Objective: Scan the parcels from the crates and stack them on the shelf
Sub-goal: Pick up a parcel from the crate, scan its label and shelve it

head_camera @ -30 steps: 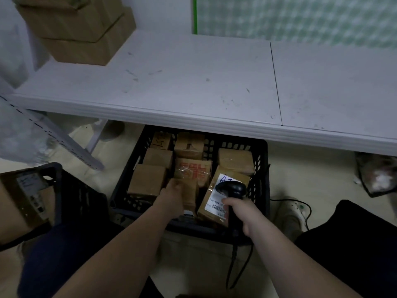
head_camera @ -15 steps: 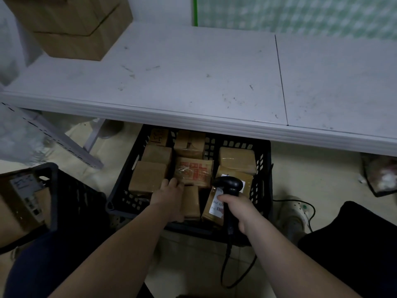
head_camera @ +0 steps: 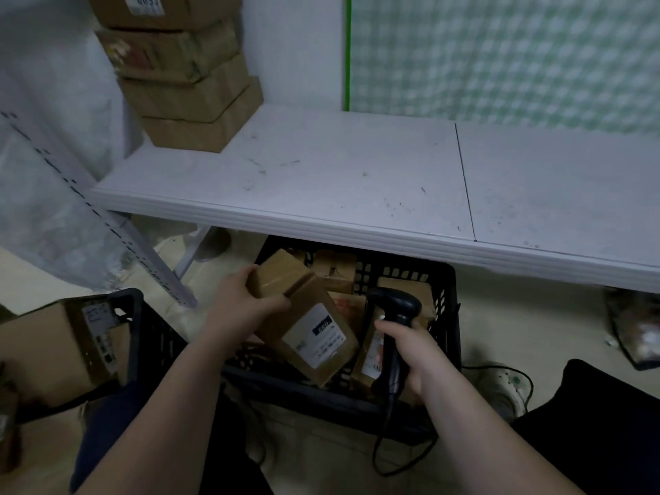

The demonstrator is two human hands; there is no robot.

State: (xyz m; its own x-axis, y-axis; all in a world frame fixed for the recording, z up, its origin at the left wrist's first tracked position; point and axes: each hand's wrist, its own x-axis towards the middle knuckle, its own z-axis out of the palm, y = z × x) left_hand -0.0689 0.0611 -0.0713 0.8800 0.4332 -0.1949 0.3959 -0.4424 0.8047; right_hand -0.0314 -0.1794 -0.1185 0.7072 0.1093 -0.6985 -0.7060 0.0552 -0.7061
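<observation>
One parcel (head_camera: pixel 303 316) is now lifted out of the black crate (head_camera: pixel 447 312). Half a second ago your left hand (head_camera: pixel 243 303) lay low inside the crate; now it grips the parcel's far end, tilted, label (head_camera: pixel 318 339) facing up. Your right hand (head_camera: pixel 418 355) stays clenched round the scanner (head_camera: pixel 394 312), just beside that label. Scanning looks next, then the shelf (head_camera: pixel 339 180).
</observation>
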